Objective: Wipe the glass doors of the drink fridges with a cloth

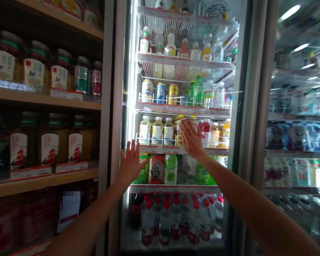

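My left hand is open with its fingers spread, at the left edge of the lit drinks fridge. It holds nothing that I can see, and a green bottle shows just behind it. Higher up and to the right, my right hand reaches out flat, fingers stretched, in front of the shelf of small bottles. It covers part of the yellow-capped bottles, and a red bottle stands beside it. The fingertips are blurred. Whether the palm touches the glass door I cannot tell.
Wooden shelves with large tea bottles stand on the left. Below my hands are red-capped bottles. A metal frame separates this fridge from another glass-fronted one with bottles on the right.
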A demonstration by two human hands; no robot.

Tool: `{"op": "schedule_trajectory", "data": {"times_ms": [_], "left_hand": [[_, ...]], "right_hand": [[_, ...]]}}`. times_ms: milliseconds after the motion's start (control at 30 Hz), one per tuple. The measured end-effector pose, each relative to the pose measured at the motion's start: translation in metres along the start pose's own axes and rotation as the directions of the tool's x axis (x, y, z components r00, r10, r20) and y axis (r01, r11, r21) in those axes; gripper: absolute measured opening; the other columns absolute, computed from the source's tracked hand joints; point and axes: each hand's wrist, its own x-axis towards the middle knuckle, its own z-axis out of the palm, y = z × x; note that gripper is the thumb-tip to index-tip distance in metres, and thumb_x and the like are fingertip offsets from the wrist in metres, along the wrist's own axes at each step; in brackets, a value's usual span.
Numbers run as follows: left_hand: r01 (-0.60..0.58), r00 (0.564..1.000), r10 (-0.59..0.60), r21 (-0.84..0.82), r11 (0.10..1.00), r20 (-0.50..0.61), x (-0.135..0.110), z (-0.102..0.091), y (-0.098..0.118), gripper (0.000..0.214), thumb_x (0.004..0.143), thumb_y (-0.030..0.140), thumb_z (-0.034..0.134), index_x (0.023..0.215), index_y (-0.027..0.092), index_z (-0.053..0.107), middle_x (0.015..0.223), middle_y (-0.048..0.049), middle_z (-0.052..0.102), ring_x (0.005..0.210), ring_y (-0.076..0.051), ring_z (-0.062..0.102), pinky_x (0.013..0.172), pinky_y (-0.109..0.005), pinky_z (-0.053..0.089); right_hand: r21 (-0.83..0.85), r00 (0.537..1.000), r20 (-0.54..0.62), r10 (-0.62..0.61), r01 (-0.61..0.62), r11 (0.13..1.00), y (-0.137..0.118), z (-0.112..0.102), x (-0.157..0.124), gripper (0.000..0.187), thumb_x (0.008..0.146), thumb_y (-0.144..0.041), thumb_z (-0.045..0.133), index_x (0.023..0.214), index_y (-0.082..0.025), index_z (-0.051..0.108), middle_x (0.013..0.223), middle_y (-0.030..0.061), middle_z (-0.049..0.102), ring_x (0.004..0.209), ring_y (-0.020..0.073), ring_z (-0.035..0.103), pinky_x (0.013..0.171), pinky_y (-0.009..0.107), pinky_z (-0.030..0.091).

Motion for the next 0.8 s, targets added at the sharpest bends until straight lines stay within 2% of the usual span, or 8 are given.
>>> {"op": "schedule_trajectory", "data": {"times_ms": [100, 167, 267, 333, 500, 567, 700, 800], "left_hand": [[-0.004, 1.000, 0.004, -0.008, 1.000, -0.001, 0.000, 0.003, -0.002, 0.078, 0.087, 0.053, 0.041, 0.146, 0.012, 0.010, 0.154, -0.0140, 0.006, 0.143, -0.029, 0.001, 0.112, -0.057, 0.013], [-0.007, 1.000, 0.007, -0.017, 1.000, -0.016, 0.000, 0.005, -0.003, 0.079, 0.087, 0.054, 0.041, 0.146, 0.013, 0.008, 0.154, -0.0135, 0.006, 0.143, -0.028, 0.000, 0.112, -0.057, 0.012], [-0.018, 0.999, 0.018, -0.022, 1.000, -0.034, 0.000, 0.007, -0.004, 0.078, 0.088, 0.054, 0.039, 0.146, 0.013, 0.006, 0.154, -0.0137, 0.006, 0.143, -0.028, 0.000, 0.112, -0.058, 0.012], [-0.022, 0.999, 0.021, -0.020, 1.000, -0.040, 0.000, 0.008, -0.003, 0.077, 0.088, 0.053, 0.038, 0.146, 0.013, 0.008, 0.154, -0.0141, 0.006, 0.143, -0.029, 0.001, 0.112, -0.058, 0.012], [-0.034, 0.998, 0.032, -0.028, 0.999, -0.046, -0.001, 0.002, -0.006, 0.073, 0.087, 0.050, 0.039, 0.146, 0.012, 0.016, 0.153, -0.0151, 0.010, 0.142, -0.030, 0.006, 0.110, -0.058, 0.018], [-0.062, 0.997, 0.061, -0.035, 0.997, -0.040, 0.000, -0.003, -0.011, 0.069, 0.087, 0.046, 0.041, 0.144, 0.014, 0.022, 0.153, -0.0145, 0.016, 0.142, -0.030, 0.012, 0.110, -0.056, 0.020], [-0.099, 0.992, 0.096, -0.037, 0.994, -0.079, 0.013, -0.018, -0.024, 0.060, 0.086, 0.039, 0.044, 0.140, 0.017, 0.034, 0.151, -0.0120, 0.025, 0.140, -0.028, 0.020, 0.112, -0.054, 0.018], [-0.059, 0.993, 0.055, -0.032, 0.998, -0.109, 0.035, -0.032, -0.029, 0.061, 0.085, 0.037, 0.045, 0.140, 0.013, 0.033, 0.152, -0.0141, 0.019, 0.141, -0.029, 0.016, 0.113, -0.053, 0.016]], "right_hand": [[0.058, 0.941, 0.094, -0.326, 0.322, 0.945, -0.009, 0.000, -0.015, 0.054, 0.086, -0.022, 0.043, 0.139, -0.027, 0.036, 0.148, 0.0025, 0.037, 0.141, 0.0225, 0.019, 0.114, 0.051, 0.010], [0.070, 0.901, 0.112, -0.419, 0.413, 0.908, -0.009, -0.001, -0.020, 0.052, 0.087, -0.022, 0.043, 0.138, -0.028, 0.037, 0.147, 0.0011, 0.039, 0.141, 0.0210, 0.021, 0.115, 0.050, 0.007], [0.004, 0.985, 0.037, -0.167, 0.167, 0.986, -0.003, -0.002, -0.012, 0.051, 0.089, -0.023, 0.040, 0.139, -0.024, 0.035, 0.148, 0.0053, 0.036, 0.140, 0.0225, 0.022, 0.114, 0.050, 0.009], [-0.009, 1.000, -0.005, -0.010, 0.010, 1.000, -0.002, -0.001, -0.005, 0.051, 0.089, -0.023, 0.039, 0.140, -0.021, 0.035, 0.150, 0.0078, 0.033, 0.141, 0.0244, 0.020, 0.113, 0.051, 0.012], [0.087, 0.937, 0.110, -0.333, 0.325, 0.942, -0.011, 0.002, 0.001, 0.053, 0.086, -0.022, 0.042, 0.139, -0.027, 0.036, 0.148, 0.0024, 0.037, 0.141, 0.0219, 0.021, 0.114, 0.049, 0.010], [0.083, 0.954, 0.084, -0.286, 0.280, 0.957, -0.010, 0.002, 0.010, 0.055, 0.086, -0.022, 0.042, 0.141, -0.027, 0.033, 0.148, 0.0031, 0.037, 0.141, 0.0217, 0.021, 0.114, 0.051, 0.009], [0.050, 1.000, -0.005, 0.026, -0.026, 0.998, -0.012, 0.003, 0.027, 0.059, 0.087, -0.021, 0.037, 0.145, -0.023, 0.025, 0.151, 0.0069, 0.030, 0.142, 0.0242, 0.017, 0.113, 0.054, 0.011], [0.080, 0.978, 0.079, -0.195, 0.189, 0.979, -0.026, 0.005, 0.014, 0.059, 0.085, -0.021, 0.041, 0.143, -0.024, 0.029, 0.150, 0.0065, 0.032, 0.142, 0.0244, 0.016, 0.113, 0.053, 0.009]]}}
